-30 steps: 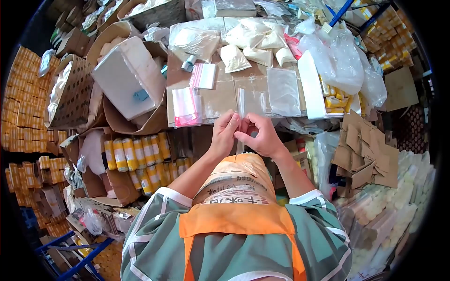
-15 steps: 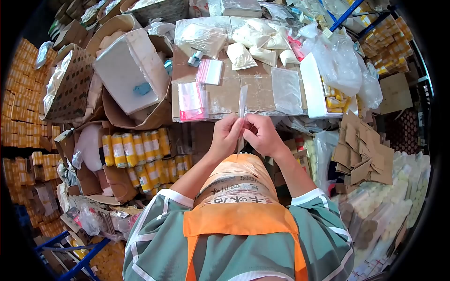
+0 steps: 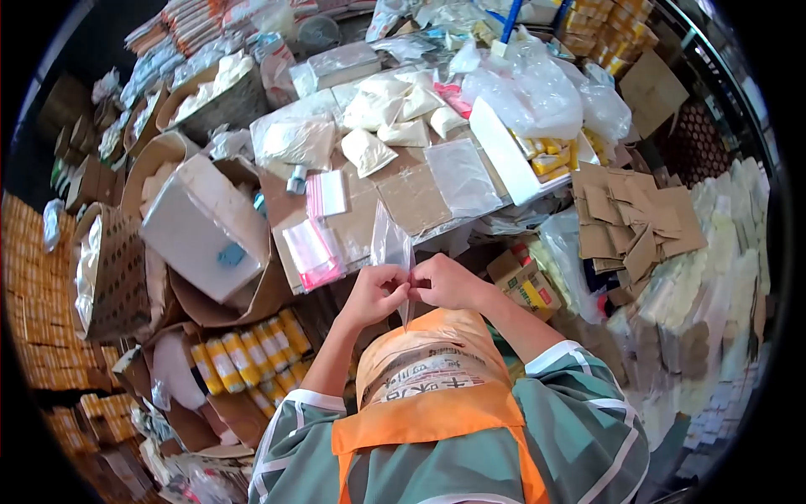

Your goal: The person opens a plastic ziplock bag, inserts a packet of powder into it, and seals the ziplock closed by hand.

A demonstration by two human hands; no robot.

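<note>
My left hand [image 3: 376, 294] and my right hand [image 3: 449, 282] meet in front of the apron, fingers pinched on a clear plastic bag [image 3: 390, 239]. The bag stands up from the fingertips, and a narrow part of it hangs below them. Just beyond, on the cardboard-covered table [image 3: 411, 197], lie a stack of pink-edged clear bags [image 3: 312, 252] and a smaller stack of white, pink-striped bags [image 3: 326, 193]. A flat translucent bag [image 3: 462, 178] is to their right. Filled bags of off-white powder [image 3: 367, 153] are heaped toward the back.
A white foam box [image 3: 508, 155] with yellow packets is on the table's right. Left of the table, a large carton [image 3: 189, 294] holds a white foam block [image 3: 201, 227]. Yellow rolls [image 3: 252, 353] are beneath; flattened cardboard [image 3: 634, 223] is piled at right.
My view has turned, so the table appears tilted and shifted left. The bag in my hands now shows its broad side instead of its edge. Both hands still grip it, lower in view.
</note>
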